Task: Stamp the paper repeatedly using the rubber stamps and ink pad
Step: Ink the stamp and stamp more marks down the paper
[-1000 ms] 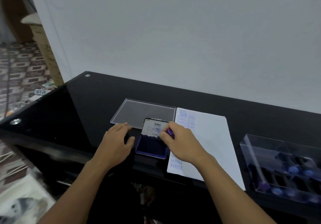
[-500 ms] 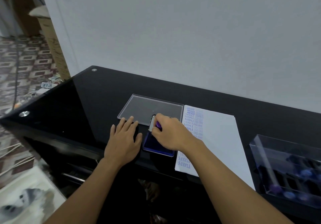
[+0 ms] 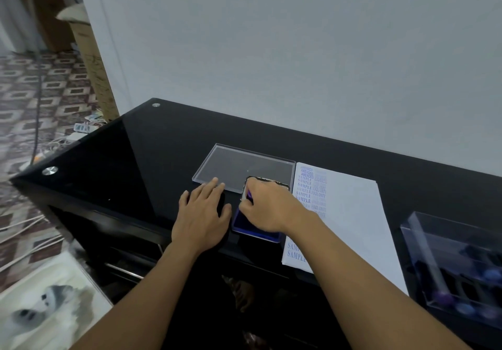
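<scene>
A: Holding something, is the right hand (image 3: 269, 208)?
B: Yes. Its fingers curl round a little purple stamp (image 3: 249, 196), down over the blue ink pad (image 3: 252, 231).
A: And the left hand (image 3: 203, 214)?
B: It lies flat on the black table (image 3: 163, 146), fingers straight, just beside the pad.
A: Where is the paper (image 3: 353, 214)?
B: Right next to the pad, on its right, with rows of blue words. A clear box (image 3: 456, 254) stands far right.

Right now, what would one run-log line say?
step: inking stamp | right hand: pinches stamp over ink pad | left hand: flat on table | paper: rows stamped along left edge
</scene>
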### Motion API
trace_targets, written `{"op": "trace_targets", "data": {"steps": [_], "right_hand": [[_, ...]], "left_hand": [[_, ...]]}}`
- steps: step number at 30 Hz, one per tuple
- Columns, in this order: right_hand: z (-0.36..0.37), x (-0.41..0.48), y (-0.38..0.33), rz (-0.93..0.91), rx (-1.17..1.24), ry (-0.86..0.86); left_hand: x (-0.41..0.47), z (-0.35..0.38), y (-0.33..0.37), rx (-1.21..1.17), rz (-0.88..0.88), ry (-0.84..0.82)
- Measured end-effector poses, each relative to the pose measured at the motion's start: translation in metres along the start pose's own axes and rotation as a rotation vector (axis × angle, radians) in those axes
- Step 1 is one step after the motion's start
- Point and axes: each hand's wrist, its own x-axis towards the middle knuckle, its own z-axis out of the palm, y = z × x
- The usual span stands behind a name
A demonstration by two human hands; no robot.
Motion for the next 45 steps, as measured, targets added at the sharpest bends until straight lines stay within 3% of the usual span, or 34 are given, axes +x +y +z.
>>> {"op": "trace_targets", "data": {"steps": [7,45], "right_hand": [[0.016,-0.002,-0.001,-0.011,-0.084,0.027],[0.026,-0.004,-0.003,0.052,-0.009,0.101]], "left_hand": [[0.0,0.0,0.0,-0.005,-0.001,0.014],[0.001,-0.001,0.0,0.007,-0.018,0.026]]}}
